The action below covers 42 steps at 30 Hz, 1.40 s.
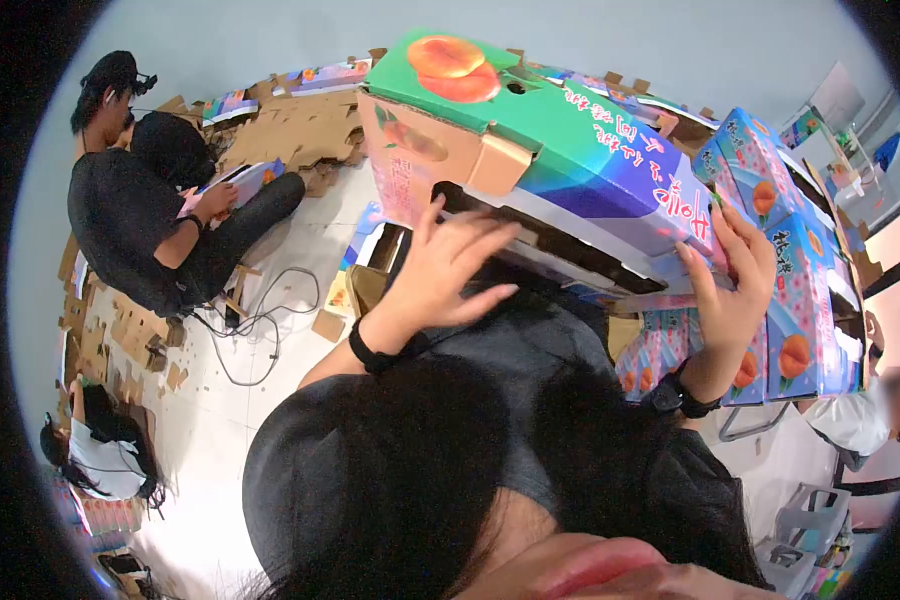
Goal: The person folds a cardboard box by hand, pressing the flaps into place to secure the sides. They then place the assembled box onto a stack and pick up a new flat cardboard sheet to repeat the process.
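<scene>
A large printed cardboard fruit box point(560, 150), green to purple with peaches on it, is tilted in front of my chest. A long dark opening point(560, 245) runs along its near side, and a bare cardboard flap point(507, 163) sits near its left end. My left hand point(455, 260) is at the left end of that opening, fingers spread and slightly blurred, one fingertip close to the slot's edge. At the box's right corner, my right hand point(730, 275) grips the edge, thumb on the near face and fingers over the corner.
Blue peach-printed boxes point(795, 300) are stacked at right. At left a seated person point(130, 210) in black handles a printed box; another person point(105, 450) sits lower left, and one in white point(860, 420) is at right. Cables point(260, 330), cardboard sheets point(290, 130) and a grey stool point(810, 515) stand around.
</scene>
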{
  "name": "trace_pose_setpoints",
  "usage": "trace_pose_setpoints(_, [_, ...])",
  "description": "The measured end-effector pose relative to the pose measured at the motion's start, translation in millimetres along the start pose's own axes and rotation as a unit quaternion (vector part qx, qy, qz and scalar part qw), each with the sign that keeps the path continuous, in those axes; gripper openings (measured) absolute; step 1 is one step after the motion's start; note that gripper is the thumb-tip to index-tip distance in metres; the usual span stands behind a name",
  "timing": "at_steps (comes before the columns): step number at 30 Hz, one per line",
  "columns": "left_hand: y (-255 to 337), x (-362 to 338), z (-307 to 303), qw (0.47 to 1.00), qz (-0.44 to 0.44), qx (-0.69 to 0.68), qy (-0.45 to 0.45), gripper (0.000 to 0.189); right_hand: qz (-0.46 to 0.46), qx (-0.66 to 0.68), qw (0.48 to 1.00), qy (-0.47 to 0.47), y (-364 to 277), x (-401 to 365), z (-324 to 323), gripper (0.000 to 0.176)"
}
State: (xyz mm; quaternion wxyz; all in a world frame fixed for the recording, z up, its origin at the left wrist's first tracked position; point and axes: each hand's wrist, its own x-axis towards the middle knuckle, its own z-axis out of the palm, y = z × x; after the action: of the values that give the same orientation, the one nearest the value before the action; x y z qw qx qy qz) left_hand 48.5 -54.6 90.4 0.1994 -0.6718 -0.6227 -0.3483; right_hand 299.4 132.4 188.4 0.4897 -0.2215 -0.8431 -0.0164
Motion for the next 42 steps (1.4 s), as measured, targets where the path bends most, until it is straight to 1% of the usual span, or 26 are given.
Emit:
trace_pose_setpoints(1, [7.3, -0.1, -4.4, 1.0, 0.02, -0.006, -0.002, 0.061, -0.01, -0.004, 1.0, -0.007, -1.1, 0.8, -1.8, 0.053])
trace_pose_setpoints(3, [6.5, -3.8, -3.9, 0.993, 0.069, -0.092, -0.014, 0.061, -0.03, -0.01, 0.999, -0.023, -4.6, 2.1, -6.1, 0.052])
trace_pose_setpoints(4, [7.9, -5.8, -10.6, 0.988, 0.047, -0.139, -0.047, 0.056, -0.033, -0.012, 0.999, -0.027, -9.2, 1.8, -7.8, 0.053])
trace_pose_setpoints(5, [6.7, -7.8, -11.6, 0.957, -0.013, -0.277, -0.086, 0.055, -0.036, -0.013, 0.999, -0.03, -14.0, 1.2, -9.6, 0.053])
trace_pose_setpoints(6, [3.4, -8.5, -11.8, 0.902, -0.072, -0.408, -0.121, 0.055, -0.039, -0.015, 0.999, -0.034, -17.8, 1.2, -11.4, 0.053])
trace_pose_setpoints(7, [0.0, -8.9, -11.1, 0.825, -0.127, -0.53, -0.151, 0.054, -0.052, -0.004, 0.998, -0.044, -20.1, 2.3, -13.3, 0.053])
trace_pose_setpoints(8, [-3.9, -11.8, -2.9, 0.76, -0.163, -0.607, -0.166, 0.071, -0.063, 0.005, 0.997, -0.052, -21.0, 3.8, -15.2, 0.053])
trace_pose_setpoints(9, [-9.3, -12.1, 0.5, 0.728, -0.145, -0.644, -0.183, 0.075, -0.074, 0.014, 0.995, -0.06, -22.4, 4.8, -15.8, 0.053])
trace_pose_setpoints(10, [-10.7, -14.5, 0.8, 0.705, -0.169, -0.662, -0.191, 0.078, -0.105, 0.042, 0.992, -0.062, -20.6, 6.6, -15.0, 0.055])
trace_pose_setpoints(11, [-10.9, -15.1, 0.1, 0.681, -0.192, -0.678, -0.2, 0.082, -0.106, 0.056, 0.99, -0.072, -21.6, 7.3, -15.3, 0.056])
trace_pose_setpoints(14, [-1.5, -9.9, -6.5, 0.618, -0.21, -0.743, -0.148, 0.088, -0.115, 0.095, 0.983, -0.112, -27.6, 13.9, -18.8, 0.063])
trace_pose_setpoints(17, [-7.6, -9.1, -9.1, 0.659, -0.212, -0.706, -0.146, 0.092, -0.13, 0.108, 0.971, -0.168, -33.9, 25.8, -25.3, 0.071])
trace_pose_setpoints(18, [-8.1, -11.1, -5.1, 0.655, -0.221, -0.711, -0.129, 0.092, -0.134, 0.099, 0.97, -0.178, -35.3, 30.0, -28.2, 0.074])
trace_pose_setpoints(21, [-13.8, -12.1, -3.0, 0.676, -0.179, -0.696, -0.164, 0.094, -0.156, 0.095, 0.957, -0.227, -28.9, 38.6, -23.2, 0.083])
trace_pose_setpoints(22, [-16.2, -14.3, -0.9, 0.673, -0.173, -0.699, -0.17, 0.093, -0.165, 0.097, 0.95, -0.246, -26.2, 39.6, -21.7, 0.086])
trace_pose_setpoints(25, [-21.6, -20.2, 3.8, 0.671, -0.158, -0.696, -0.199, 0.091, -0.186, 0.036, 0.944, -0.27, -24.8, 37.2, -22.5, 0.091])
trace_pose_setpoints(27, [-20.2, -22.0, 1.5, 0.678, -0.156, -0.679, -0.232, 0.089, -0.161, 0.055, 0.951, -0.259, -25.2, 29.5, -25.0, 0.091])
trace_pose_setpoints(28, [-16.8, -21.0, -3.3, 0.67, -0.134, -0.688, -0.246, 0.083, -0.15, 0.066, 0.953, -0.255, -25.4, 25.3, -26.7, 0.091])
trace_pose_setpoints(31, [-16.7, -21.5, -4.6, 0.655, -0.11, -0.683, -0.304, 0.068, -0.119, 0.081, 0.958, -0.249, -24.0, 15.0, -31.2, 0.087])
trace_pose_setpoints(32, [-14.4, -22.8, -6.5, 0.645, -0.114, -0.694, -0.299, 0.062, -0.121, 0.092, 0.96, -0.237, -22.8, 12.5, -31.9, 0.088])
trace_pose_setpoints(35, [-11.7, -20.6, -15.3, 0.674, -0.105, -0.664, -0.305, 0.058, -0.116, 0.107, 0.961, -0.228, -21.4, 8.8, -34.9, 0.087])
trace_pose_setpoints(36, [-12.7, -24.1, -11.5, 0.657, -0.119, -0.686, -0.29, 0.052, -0.118, 0.1, 0.96, -0.232, -22.4, 8.5, -35.7, 0.087])
trace_pose_setpoints(39, [-18.0, -28.2, -8.7, 0.702, -0.111, -0.642, -0.289, 0.045, -0.126, 0.096, 0.958, -0.239, -28.1, 9.2, -38.0, 0.086])
trace_pose_setpoints(41, [-3.1, -13.7, -46.4, 0.786, -0.115, -0.543, -0.272, 0.034, -0.137, 0.117, 0.955, -0.237, -33.5, 10.2, -37.2, 0.084])
trace_pose_setpoints(42, [-3.5, -14.0, -47.2, 0.805, -0.1, -0.524, -0.26, 0.032, -0.16, 0.108, 0.952, -0.237, -35.8, 12.7, -37.3, 0.083])
